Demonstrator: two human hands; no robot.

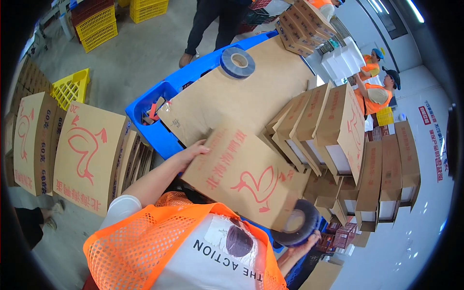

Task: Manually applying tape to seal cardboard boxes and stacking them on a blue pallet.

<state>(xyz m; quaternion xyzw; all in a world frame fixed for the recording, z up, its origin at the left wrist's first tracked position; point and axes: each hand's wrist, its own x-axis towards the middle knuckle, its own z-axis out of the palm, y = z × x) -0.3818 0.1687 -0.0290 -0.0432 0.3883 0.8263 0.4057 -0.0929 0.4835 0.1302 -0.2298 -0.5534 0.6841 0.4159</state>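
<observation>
A brown cardboard box (224, 186) with a red bird drawing and red lettering lies tilted in front of my chest. My left hand (194, 152) grips its left end, fingers closed over the edge. At the lower right, my right hand (304, 246) holds a large roll of clear tape (310, 220) by its rim, close against the box's right end. Some of my right fingers are hidden behind the roll. Farther off, a second tape roll (248, 64) lies flat on the brown cardboard sheet (275, 67) that covers a blue plastic workstation (145, 104).
Stacked cardboard boxes (333, 116) crowd the right side. More boxes (82, 159) stand at the left. Small red-handled items (153, 112) lie in the workstation's corner recess. Yellow crates (99, 36) sit on the floor behind. One person (212, 24) stands across; others wear orange vests (376, 99).
</observation>
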